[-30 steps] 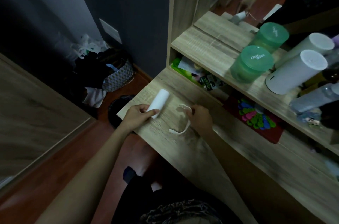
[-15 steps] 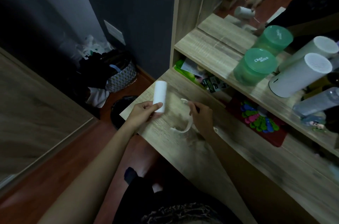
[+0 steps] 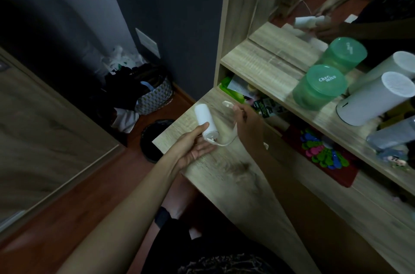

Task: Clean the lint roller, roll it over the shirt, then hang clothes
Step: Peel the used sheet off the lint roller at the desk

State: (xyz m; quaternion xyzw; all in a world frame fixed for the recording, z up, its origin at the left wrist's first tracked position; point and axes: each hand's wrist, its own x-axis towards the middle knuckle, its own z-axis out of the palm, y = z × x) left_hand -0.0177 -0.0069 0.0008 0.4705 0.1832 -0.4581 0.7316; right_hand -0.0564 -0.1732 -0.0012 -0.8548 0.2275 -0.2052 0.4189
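My left hand (image 3: 195,145) holds the white lint roller roll (image 3: 205,120) from below, thumb on its side, just above the left end of the wooden desk (image 3: 235,175). The roll tilts with its flat end toward me. A thin white curved handle (image 3: 231,125) runs from that end up to my right hand (image 3: 248,124), which pinches its upper part. No shirt is in view.
A black waste bin (image 3: 155,140) stands on the floor left of the desk, a patterned basket of dark clothes (image 3: 148,92) behind it. On the shelf above sit a green jar (image 3: 320,87) and a white cylinder (image 3: 372,96). A mirror stands behind them.
Both hands lifted the roll and handle off the desk. The roll turned so its end faces me, and the handle now meets that end.
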